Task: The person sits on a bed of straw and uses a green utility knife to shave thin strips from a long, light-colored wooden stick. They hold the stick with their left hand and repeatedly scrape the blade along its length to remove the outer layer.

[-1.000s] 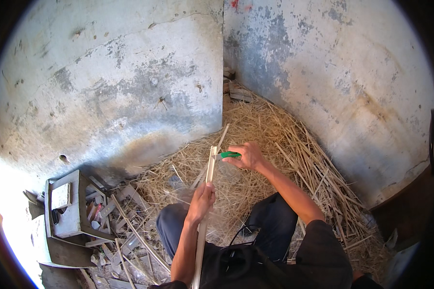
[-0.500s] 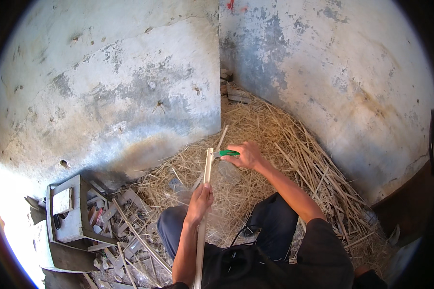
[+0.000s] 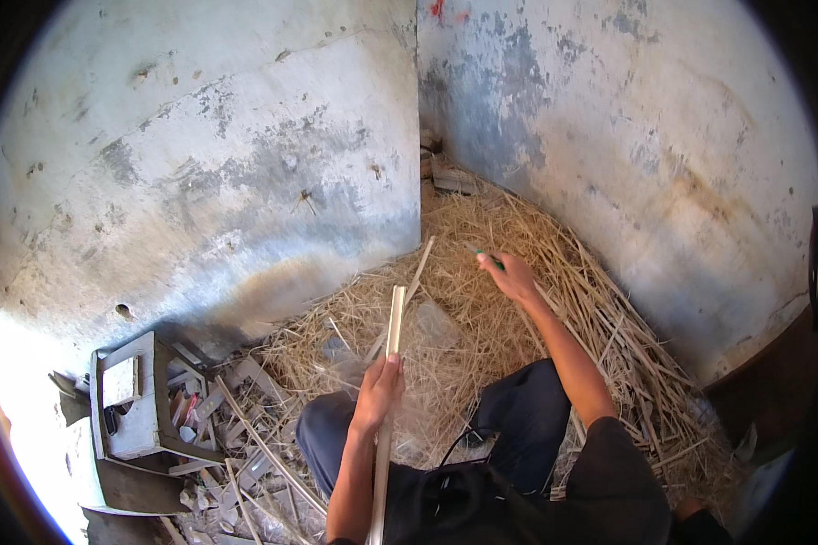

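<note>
My left hand is wrapped round a long pale strip that looks like split bamboo or wood, with a groove along its face. The strip stands up away from me, its lower part running back along my left forearm. Off to the right, my right hand grips a green-handled knife, mostly hidden by the fingers; its blade is blurred. The knife and the strip's far end are well apart.
Straw-like shavings cover the floor ahead, with long thin sticks heaped along the right wall. At left, an old wooden cabinet stands beside scattered debris. Two peeling walls meet in the corner.
The knife was at the strip's far end; my right hand has swung it away to the right and slightly up. My left hand and the strip have barely moved.
</note>
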Motion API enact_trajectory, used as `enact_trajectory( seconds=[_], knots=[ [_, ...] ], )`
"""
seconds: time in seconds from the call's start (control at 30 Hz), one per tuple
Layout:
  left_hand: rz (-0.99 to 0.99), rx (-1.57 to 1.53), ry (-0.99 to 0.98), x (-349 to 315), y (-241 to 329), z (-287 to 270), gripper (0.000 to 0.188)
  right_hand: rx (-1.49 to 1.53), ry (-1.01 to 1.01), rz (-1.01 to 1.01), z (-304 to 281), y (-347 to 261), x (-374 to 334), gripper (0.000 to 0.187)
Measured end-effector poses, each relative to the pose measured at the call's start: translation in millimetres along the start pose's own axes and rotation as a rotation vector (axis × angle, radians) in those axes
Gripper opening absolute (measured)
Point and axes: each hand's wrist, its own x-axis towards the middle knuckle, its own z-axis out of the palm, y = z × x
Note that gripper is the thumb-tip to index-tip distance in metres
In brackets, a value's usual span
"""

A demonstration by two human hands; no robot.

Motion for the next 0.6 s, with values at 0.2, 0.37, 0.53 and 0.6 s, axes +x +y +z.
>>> enact_trajectory(
  seconds=[0.2,0.37,0.53,0.6],
  knots=[
    [-0.036,-0.052,-0.103,3.3,2.0,13.0,0.04,0.387,-0.415,-0.016,8.9,-55.2,-17.4,0.068],
    [-0.103,-0.112,-0.172,-0.5,14.2,17.9,0.042,0.497,-0.587,-0.208,17.1,-86.5,-25.9,0.052],
    [-0.162,-0.235,-0.25,3.8,8.5,15.7,0.043,0.714,-0.614,-0.277,23.5,-103.0,-38.7,0.051],
    [-0.113,-0.182,-0.266,6.0,3.4,15.0,0.043,0.729,-0.658,-0.181,24.3,-101.9,-38.9,0.044]
  ],
)
